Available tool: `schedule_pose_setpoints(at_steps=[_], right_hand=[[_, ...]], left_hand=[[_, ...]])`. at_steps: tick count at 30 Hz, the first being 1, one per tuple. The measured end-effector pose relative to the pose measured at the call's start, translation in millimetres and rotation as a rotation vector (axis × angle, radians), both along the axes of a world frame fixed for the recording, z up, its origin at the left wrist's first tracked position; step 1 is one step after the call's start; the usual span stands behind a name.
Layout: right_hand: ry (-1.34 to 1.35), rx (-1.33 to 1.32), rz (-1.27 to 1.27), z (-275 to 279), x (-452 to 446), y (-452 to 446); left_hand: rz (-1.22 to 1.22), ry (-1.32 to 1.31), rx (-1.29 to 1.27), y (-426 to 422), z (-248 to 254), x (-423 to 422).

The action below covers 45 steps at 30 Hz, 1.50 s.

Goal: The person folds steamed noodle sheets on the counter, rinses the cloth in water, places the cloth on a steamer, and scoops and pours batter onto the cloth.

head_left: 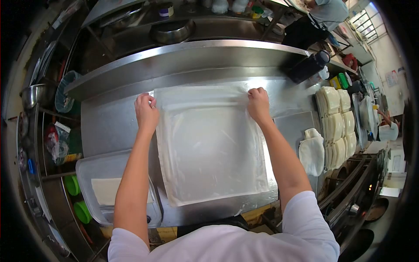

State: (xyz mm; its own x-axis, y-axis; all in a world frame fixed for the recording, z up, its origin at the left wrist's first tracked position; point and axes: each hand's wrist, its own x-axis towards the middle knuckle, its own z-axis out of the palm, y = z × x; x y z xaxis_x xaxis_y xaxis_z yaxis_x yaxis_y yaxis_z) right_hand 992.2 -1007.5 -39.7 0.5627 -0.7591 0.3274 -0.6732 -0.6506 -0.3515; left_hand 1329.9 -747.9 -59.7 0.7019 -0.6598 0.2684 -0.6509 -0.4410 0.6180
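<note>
A thin, translucent whitish sheet lies spread on the steel worktable in front of me, its edges thicker and creased. My left hand is closed in a pinch at the sheet's far left corner. At the far right corner, the fingers of my right hand are also curled closed on the edge. Whether the sheet is cloth, plastic or dough, I cannot tell. A folded white piece rests to the right of my right forearm.
Stacked white folded bundles line the table's right side. A clear plastic tub with a pale flat piece stands at left. Behind are a raised steel ledge, a dark bottle and a metal bowl. Another person stands far right.
</note>
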Motion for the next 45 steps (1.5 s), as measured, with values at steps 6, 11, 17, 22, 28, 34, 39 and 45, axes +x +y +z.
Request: schedule_pose_setpoints(at_steps=[6,11,17,22,28,34,39,45], right_hand=[[-0.184,0.013,0.043,25.8,-20.1,25.6],[-0.219,0.022,0.078,36.3,-30.9,35.8],[-0.09,0.13,0.089,41.5,-102.5,101.0],[0.079,0.107,0.138,25.9,-128.3,129.8],[-0.04,0.224,0.135,48.6,-87.6,141.8],[0.015,0.301,0.172,50.2,-77.3,159.1],[0.134,0.251,0.183,27.8,-80.6,133.2],[0.494,0.141,0.037,12.6,-61.9,62.8]], left_hand=[[0.019,-0.216,0.215,-9.8,-1.3,-6.1],[0.046,-0.033,-0.012,-4.4,4.3,-13.5],[-0.063,-0.045,-0.083,111.4,34.5,-85.1],[-0.158,-0.077,0.162,149.7,40.4,-111.7],[-0.094,0.064,0.075,97.8,26.4,-94.6],[0.151,-0.161,0.34,17.3,24.7,-63.8],[0.118,-0.118,0.19,31.5,21.5,-62.3],[-0.445,0.068,0.243,99.8,70.2,-108.2]])
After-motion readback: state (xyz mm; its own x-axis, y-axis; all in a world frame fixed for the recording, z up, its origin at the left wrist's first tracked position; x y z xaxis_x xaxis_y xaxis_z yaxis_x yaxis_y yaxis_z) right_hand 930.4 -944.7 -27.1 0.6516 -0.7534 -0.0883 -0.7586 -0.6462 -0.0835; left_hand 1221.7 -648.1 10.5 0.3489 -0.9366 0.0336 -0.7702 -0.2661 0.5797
